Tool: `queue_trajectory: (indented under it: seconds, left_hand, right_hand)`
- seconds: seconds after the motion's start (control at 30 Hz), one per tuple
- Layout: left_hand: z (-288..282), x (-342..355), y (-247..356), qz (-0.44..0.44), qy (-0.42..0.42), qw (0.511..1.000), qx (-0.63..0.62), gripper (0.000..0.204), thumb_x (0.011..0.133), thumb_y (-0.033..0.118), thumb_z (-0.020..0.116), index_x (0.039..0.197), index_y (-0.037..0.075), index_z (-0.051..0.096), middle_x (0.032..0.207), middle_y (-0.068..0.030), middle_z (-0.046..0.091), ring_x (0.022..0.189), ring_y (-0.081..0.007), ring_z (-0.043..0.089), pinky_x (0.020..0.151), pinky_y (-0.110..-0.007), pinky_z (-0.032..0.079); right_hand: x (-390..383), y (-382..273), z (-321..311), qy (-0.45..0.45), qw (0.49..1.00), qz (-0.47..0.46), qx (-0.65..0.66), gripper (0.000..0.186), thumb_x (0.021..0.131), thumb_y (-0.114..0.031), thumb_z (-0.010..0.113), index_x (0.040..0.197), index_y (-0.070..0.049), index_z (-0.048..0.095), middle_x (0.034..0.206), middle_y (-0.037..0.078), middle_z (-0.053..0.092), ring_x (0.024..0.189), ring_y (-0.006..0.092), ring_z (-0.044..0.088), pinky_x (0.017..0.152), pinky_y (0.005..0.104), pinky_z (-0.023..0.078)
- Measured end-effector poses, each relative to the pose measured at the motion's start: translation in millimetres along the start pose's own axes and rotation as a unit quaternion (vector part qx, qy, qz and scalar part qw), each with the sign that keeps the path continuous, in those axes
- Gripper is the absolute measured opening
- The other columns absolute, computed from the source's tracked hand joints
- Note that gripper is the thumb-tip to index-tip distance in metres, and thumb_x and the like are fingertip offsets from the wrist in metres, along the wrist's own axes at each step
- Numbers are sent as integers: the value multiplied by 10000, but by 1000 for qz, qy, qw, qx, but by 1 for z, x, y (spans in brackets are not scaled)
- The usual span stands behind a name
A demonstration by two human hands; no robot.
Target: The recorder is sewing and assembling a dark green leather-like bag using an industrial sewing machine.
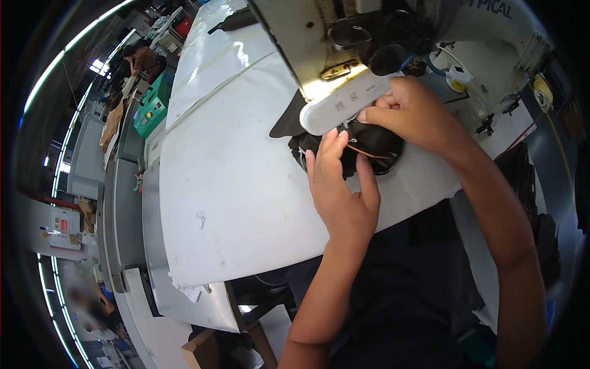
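A black fabric bag (384,144) with an orange strip and a zipper along its left side lies bunched on the white table under the head of a sewing machine (292,43). My left hand (347,194) is on its near side, thumb and fingers apart with a fold of the bag between them. At the bag's far right my right hand (415,114) is closed, thumb and bent fingers pinching its upper edge. A white oblong lamp-like piece (344,104) sits just above both hands' fingertips. It hides the needle area and part of the bag.
The white tabletop (227,197) stretches left and away, with a dark flat piece (236,21) at its far end. A green box with knobs (152,106) stands beyond the left edge. Two people sit farther off at left. An open cardboard box (201,350) is below the table.
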State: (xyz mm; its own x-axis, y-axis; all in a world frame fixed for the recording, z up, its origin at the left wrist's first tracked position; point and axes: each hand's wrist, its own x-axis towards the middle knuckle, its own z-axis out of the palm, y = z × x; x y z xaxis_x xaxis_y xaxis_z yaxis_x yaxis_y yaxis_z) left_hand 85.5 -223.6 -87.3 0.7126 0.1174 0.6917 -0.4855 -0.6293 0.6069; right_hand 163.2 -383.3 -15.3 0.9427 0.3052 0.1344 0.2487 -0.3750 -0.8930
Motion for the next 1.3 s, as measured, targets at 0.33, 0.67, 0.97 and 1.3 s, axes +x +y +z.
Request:
queue_trajectory:
  seconds: [0.33, 0.67, 0.97, 1.3]
  left_hand:
    - [14, -1, -10, -66, 54, 989, -118, 362, 968, 121, 753, 1271, 10, 590, 1311, -213, 667, 1237, -306, 639, 1076, -412, 471]
    - [4, 15, -22, -164, 9, 962, -217, 366, 1038, 82, 620, 1380, -40, 576, 1175, -102, 670, 979, -119, 654, 840, -273, 547]
    - [-19, 40, -22, -321, -55, 884, -335, 372, 1024, 192, 663, 1315, -36, 627, 1035, -78, 685, 910, -107, 640, 744, -277, 544]
    - [-20, 41, -23, -325, -117, 872, -346, 341, 1044, 248, 637, 1298, 32, 563, 881, -50, 660, 781, -104, 626, 686, -257, 512]
  right_hand:
    - [-33, 25, 39, 261, 926, -205, -179, 83, 900, -194, 698, 878, -115, 688, 801, 12, 723, 899, 216, 617, 966, 401, 371]
    - [-55, 51, 86, 311, 928, -178, -98, 135, 905, -192, 748, 1005, -106, 723, 903, -8, 723, 946, 212, 587, 866, 399, 387]
    - [-45, 41, 75, 360, 898, -199, -155, 84, 882, -195, 779, 863, -126, 734, 818, -47, 703, 870, 186, 581, 854, 372, 381]
    - [-45, 37, 76, 381, 859, -191, -284, 172, 838, -235, 842, 815, -141, 699, 881, -15, 635, 959, 231, 571, 919, 410, 367]
